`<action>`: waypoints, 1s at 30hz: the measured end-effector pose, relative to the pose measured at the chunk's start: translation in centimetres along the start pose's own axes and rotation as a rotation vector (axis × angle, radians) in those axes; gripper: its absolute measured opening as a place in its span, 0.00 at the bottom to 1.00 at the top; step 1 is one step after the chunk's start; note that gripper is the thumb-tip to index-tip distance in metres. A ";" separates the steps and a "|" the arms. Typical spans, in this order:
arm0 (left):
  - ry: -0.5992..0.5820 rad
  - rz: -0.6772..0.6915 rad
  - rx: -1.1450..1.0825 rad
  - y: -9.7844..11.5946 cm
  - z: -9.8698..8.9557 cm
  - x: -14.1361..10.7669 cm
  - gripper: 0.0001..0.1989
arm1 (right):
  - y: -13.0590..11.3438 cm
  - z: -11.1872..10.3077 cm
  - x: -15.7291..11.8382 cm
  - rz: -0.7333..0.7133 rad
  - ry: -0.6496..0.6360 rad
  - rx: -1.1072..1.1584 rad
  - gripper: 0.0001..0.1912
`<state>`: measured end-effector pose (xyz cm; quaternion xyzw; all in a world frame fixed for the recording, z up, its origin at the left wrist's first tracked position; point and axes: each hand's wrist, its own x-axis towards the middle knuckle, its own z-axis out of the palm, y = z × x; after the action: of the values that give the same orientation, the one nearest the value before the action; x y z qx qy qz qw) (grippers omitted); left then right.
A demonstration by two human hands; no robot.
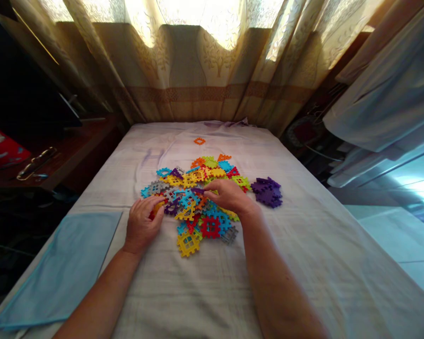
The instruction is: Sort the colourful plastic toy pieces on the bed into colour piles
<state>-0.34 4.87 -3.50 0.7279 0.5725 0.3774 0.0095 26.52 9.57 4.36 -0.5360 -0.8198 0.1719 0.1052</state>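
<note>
A heap of colourful plastic interlocking tiles (211,227) with notched edges lies mid-table, in yellow, blue, red, grey, green, orange and purple. My right hand (229,194) reaches over the heap, thumb and fingers pinched on a purple interlocking tile (198,190). At the heap's left edge, my left hand (144,222) curls its fingers round a yellow interlocking tile (157,208), partly hidden by them. A separate pile of purple tiles (267,193) sits right of the heap, beyond my right wrist.
A single orange tile (199,141) lies near the far end of the white-sheeted table (289,263). Left of my left forearm is a light blue cloth-like sheet (67,263). Curtains (198,70) hang behind; a dark wooden stand (56,160) is at left, hanging cloth (381,94) at right.
</note>
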 end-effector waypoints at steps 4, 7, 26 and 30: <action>-0.086 0.031 0.108 -0.1 0.5 -0.2 0.17 | 2.2 -1.2 -0.8 0.101 0.172 0.024 0.14; -0.124 0.057 0.164 0.1 0.5 -0.4 0.19 | 5.3 -2.5 -2.2 0.236 0.322 0.081 0.15; -0.169 0.063 0.299 -0.2 1.0 -0.5 0.20 | 17.5 -1.2 -9.8 0.897 0.604 0.123 0.19; -0.168 0.040 0.266 -0.3 1.0 -0.5 0.18 | 16.5 -1.9 -9.7 0.921 0.614 0.056 0.19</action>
<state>-0.05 4.96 -4.65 0.7628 0.6002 0.2361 -0.0468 45.02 7.06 -0.27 -0.8617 -0.4274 0.0575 0.2674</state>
